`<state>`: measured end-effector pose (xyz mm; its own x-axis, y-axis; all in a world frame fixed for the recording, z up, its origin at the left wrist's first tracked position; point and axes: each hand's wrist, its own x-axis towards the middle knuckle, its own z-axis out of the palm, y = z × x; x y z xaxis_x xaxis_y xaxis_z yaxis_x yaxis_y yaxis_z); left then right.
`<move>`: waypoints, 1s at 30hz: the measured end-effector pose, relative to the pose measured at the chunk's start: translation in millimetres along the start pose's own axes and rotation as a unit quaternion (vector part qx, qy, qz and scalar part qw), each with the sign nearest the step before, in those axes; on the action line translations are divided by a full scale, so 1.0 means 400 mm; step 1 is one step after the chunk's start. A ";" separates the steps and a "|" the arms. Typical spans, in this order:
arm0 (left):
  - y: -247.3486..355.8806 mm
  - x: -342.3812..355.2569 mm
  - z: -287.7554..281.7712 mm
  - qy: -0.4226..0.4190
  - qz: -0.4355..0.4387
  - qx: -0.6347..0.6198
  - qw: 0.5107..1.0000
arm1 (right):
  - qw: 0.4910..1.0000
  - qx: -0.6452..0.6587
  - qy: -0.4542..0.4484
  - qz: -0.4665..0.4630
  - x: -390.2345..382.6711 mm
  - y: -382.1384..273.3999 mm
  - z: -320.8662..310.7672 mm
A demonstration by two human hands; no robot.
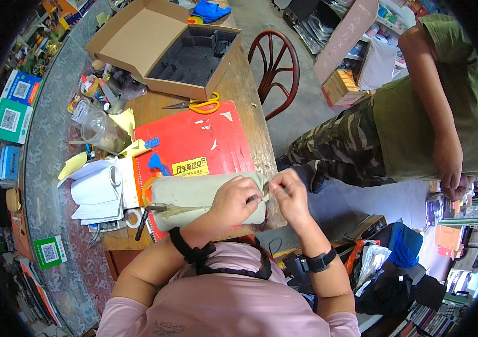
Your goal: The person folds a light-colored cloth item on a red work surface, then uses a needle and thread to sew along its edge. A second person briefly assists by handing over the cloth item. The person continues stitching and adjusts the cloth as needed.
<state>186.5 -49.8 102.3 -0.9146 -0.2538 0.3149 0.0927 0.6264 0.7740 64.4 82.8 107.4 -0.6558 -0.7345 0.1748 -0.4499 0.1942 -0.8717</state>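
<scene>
A long, pale grey-green fabric piece [188, 189], like a padded cover, lies across the red board [194, 137] at the table's near side. My left hand [235, 199] rests on it with curled fingers, closed on a small dark rod-like thing [253, 197] whose end pokes out. At the piece's right end my right hand [289, 194] is closed in a pinch on the gathered fabric edge. The fingertips partly hide what is between them. A grey strip [157, 208] lies at the fabric's left end, next to a black marker [142, 224].
Yellow-handled scissors [204, 104] lie beyond the board, near an open cardboard box [185, 84] with dark foam. Papers [95, 188], a tape roll [133, 218] and a clear plastic tub [104, 132] stand left. A person [424, 123] stands right, near a wooden chair [275, 70].
</scene>
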 end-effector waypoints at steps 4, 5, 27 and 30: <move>0.001 -0.001 -0.001 -0.006 -0.007 -0.007 1.000 | 0.956 0.233 0.127 0.122 0.074 -0.034 -0.057; 0.003 -0.002 -0.003 -0.013 -0.008 -0.006 1.000 | 0.918 0.335 0.121 0.175 0.092 -0.068 -0.081; -0.010 0.024 -0.009 -0.027 -0.081 -0.048 0.995 | 0.897 0.258 0.317 -0.167 -0.028 -0.311 -0.674; -0.015 0.020 -0.009 -0.027 -0.090 -0.055 0.994 | 0.899 0.273 0.292 -0.180 -0.071 -0.322 -0.767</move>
<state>179.9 -58.3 102.4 -0.9394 -0.3138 0.1379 -0.0356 0.4893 0.8714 -45.0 277.9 355.3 -0.8055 -0.1876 0.5622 -0.4371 -0.4526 -0.7773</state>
